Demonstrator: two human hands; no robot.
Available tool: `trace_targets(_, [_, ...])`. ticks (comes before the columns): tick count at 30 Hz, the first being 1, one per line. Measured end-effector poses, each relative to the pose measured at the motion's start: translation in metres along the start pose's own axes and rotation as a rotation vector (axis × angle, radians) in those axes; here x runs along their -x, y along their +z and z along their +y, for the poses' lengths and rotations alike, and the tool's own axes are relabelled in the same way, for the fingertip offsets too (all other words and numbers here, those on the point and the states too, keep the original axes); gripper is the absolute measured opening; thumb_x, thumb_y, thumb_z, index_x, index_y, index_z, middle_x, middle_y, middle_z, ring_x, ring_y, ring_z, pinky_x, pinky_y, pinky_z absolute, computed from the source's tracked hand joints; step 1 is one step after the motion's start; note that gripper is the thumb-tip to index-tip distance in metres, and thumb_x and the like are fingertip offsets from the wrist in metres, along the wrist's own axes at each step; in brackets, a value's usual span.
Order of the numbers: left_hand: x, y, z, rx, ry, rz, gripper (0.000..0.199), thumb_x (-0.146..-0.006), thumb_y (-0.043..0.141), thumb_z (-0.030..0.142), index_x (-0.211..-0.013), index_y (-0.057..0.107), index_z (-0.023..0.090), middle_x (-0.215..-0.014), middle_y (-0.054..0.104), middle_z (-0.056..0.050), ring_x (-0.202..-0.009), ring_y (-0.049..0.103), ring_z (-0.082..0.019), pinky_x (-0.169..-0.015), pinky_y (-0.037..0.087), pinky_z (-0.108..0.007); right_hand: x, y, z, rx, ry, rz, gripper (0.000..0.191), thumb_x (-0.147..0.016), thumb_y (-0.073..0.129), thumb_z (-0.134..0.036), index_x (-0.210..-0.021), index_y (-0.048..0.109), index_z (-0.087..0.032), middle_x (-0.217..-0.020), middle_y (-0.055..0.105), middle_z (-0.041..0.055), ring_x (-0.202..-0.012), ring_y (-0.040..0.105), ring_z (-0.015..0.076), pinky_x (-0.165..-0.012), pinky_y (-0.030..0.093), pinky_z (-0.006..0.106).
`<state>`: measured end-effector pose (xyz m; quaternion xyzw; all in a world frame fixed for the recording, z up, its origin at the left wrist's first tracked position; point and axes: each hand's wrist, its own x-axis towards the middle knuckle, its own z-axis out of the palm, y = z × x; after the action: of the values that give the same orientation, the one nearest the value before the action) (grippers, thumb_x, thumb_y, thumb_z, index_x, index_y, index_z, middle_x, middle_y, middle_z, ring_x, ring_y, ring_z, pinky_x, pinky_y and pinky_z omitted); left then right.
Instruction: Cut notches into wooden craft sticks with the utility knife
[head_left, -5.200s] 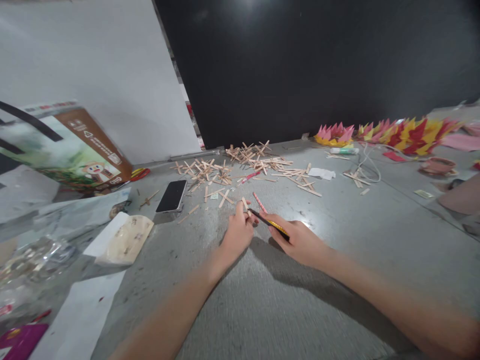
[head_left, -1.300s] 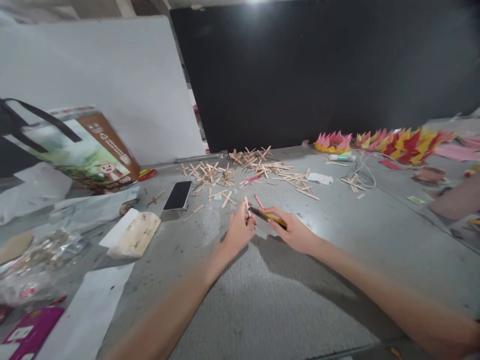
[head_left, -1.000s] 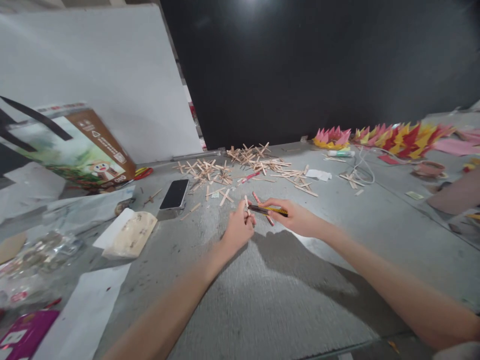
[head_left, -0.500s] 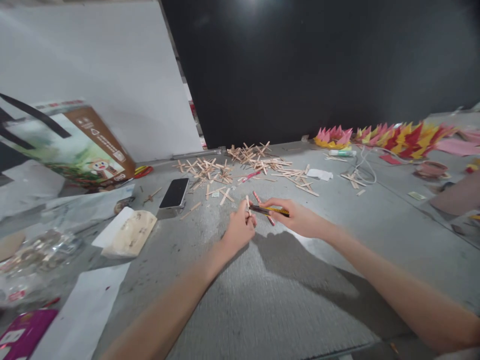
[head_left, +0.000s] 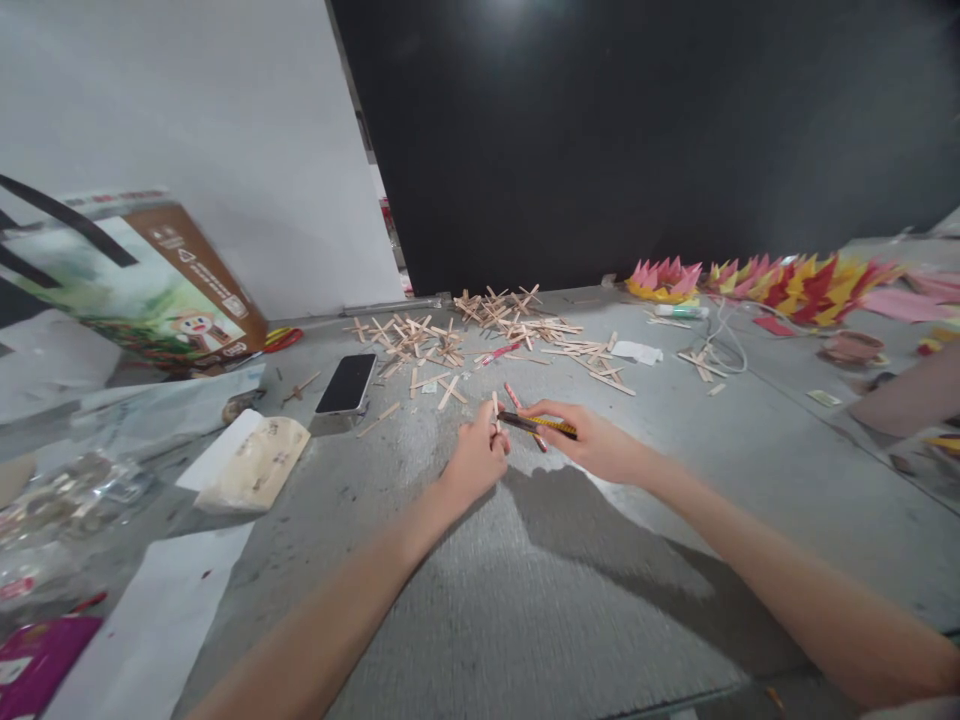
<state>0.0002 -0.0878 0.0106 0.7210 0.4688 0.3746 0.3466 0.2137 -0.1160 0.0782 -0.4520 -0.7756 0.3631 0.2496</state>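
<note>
My left hand (head_left: 481,448) pinches a short wooden stick (head_left: 495,403) that points up from its fingertips, over the middle of the grey table. My right hand (head_left: 589,435) is closed around a yellow and black utility knife (head_left: 544,426). The knife's tip meets the stick at my left fingers. Beneath the knife lies a red and white patterned stick (head_left: 513,394), partly covered by it. Beyond both hands spreads a pile of crossed wooden sticks (head_left: 424,342).
A phone (head_left: 346,384) lies left of the piled sticks, near a printed bag (head_left: 180,290). Crumpled packaging (head_left: 259,462) and white paper (head_left: 154,620) cover the left side. Pink, red and yellow paper shapes (head_left: 817,285), a glue stick (head_left: 681,312) and a white cable (head_left: 726,340) are at right.
The camera view has shifted slightly. Both hands keep nearly the same position, with the knife still against the stick.
</note>
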Motion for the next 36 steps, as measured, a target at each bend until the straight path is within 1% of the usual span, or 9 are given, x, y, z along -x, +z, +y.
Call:
trace_targets(3, [0.000,0.000,-0.001,-0.008,0.009,-0.004,0.041,-0.086,0.054,0.007,-0.124,0.053,0.021,-0.065,0.065,0.006,-0.055,0.059,-0.013,-0.066,0.043,-0.025,-0.011,-0.018,-0.008,0.068,0.001,-0.055,0.036,-0.102,0.049,-0.038,-0.128,0.070,-0.024,-0.089,0.072,0.0025,-0.062,0.049,0.0137,-0.059,0.036,0.026])
trace_targets(5, [0.000,0.000,-0.003,-0.011,0.010,0.002,0.042,-0.085,0.053,0.005,-0.124,0.052,0.021,-0.064,0.064,0.006,-0.056,0.059,-0.014,-0.066,0.044,-0.026,-0.013,-0.017,-0.007,0.074,-0.004,-0.043,0.036,-0.102,0.049,-0.038,-0.128,0.070,-0.024,-0.085,0.071,0.0021,-0.062,0.050,0.0141,-0.059,0.036,0.026])
trace_targets(8, [-0.001,-0.001,-0.005,0.002,0.009,0.011,0.043,-0.085,0.052,0.006,-0.125,0.052,0.021,-0.064,0.064,0.006,-0.056,0.060,-0.014,-0.066,0.044,-0.026,-0.005,0.005,0.000,0.028,0.012,-0.006,0.041,-0.103,0.046,-0.040,-0.135,0.065,-0.023,-0.084,0.070,0.0016,-0.059,0.048,0.0140,-0.058,0.037,0.026])
trace_targets(12, [-0.002,-0.001,-0.009,0.009,0.017,0.009,0.041,-0.088,0.053,0.009,-0.128,0.052,0.019,-0.066,0.066,0.004,-0.058,0.063,-0.016,-0.068,0.046,-0.028,0.012,0.040,0.010,-0.003,-0.020,0.198,0.042,-0.104,0.044,-0.037,-0.140,0.059,-0.020,-0.102,0.073,0.0072,-0.066,0.056,0.0159,-0.069,0.043,0.028])
trace_targets(13, [-0.003,0.000,-0.009,0.004,0.020,0.010,0.040,-0.088,0.052,0.010,-0.128,0.052,0.019,-0.067,0.067,0.003,-0.059,0.064,-0.016,-0.068,0.047,-0.028,0.014,0.043,0.011,-0.001,-0.005,0.193,0.043,-0.104,0.043,-0.037,-0.141,0.058,-0.021,-0.098,0.073,0.0064,-0.064,0.054,0.0159,-0.068,0.043,0.029])
trace_targets(16, [-0.002,0.001,-0.009,0.011,0.022,0.007,0.040,-0.089,0.053,0.010,-0.128,0.052,0.019,-0.066,0.066,0.004,-0.058,0.063,-0.015,-0.067,0.046,-0.027,0.009,0.032,0.006,0.009,0.014,0.118,0.043,-0.103,0.045,-0.038,-0.139,0.060,-0.021,-0.084,0.068,0.0023,-0.059,0.049,0.0153,-0.062,0.038,0.027])
trace_targets(21, [-0.001,0.000,-0.006,0.043,-0.019,0.012,0.041,-0.086,0.056,0.010,-0.126,0.052,0.020,-0.062,0.063,0.007,-0.054,0.060,-0.013,-0.063,0.044,-0.024,-0.010,-0.003,-0.001,-0.003,0.009,-0.037,0.041,-0.103,0.048,-0.039,-0.136,0.064,-0.021,-0.081,0.064,0.0005,-0.061,0.045,0.0137,-0.061,0.035,0.026])
trace_targets(30, [-0.003,0.000,-0.010,0.018,0.024,0.020,0.043,-0.087,0.053,0.008,-0.129,0.050,0.018,-0.066,0.065,0.004,-0.059,0.064,-0.015,-0.065,0.046,-0.025,0.007,0.041,0.018,-0.073,-0.043,0.167,0.043,-0.105,0.045,-0.038,-0.141,0.059,-0.019,-0.104,0.071,0.0059,-0.073,0.056,0.0154,-0.072,0.042,0.027])
trace_targets(36, [-0.002,-0.001,-0.003,0.037,-0.030,0.023,0.043,-0.087,0.056,0.011,-0.129,0.052,0.017,-0.063,0.065,0.006,-0.054,0.060,-0.013,-0.063,0.044,-0.024,-0.007,0.012,0.007,-0.026,0.016,0.028,0.041,-0.103,0.047,-0.039,-0.136,0.064,-0.021,-0.082,0.066,0.0008,-0.060,0.047,0.0136,-0.061,0.037,0.025])
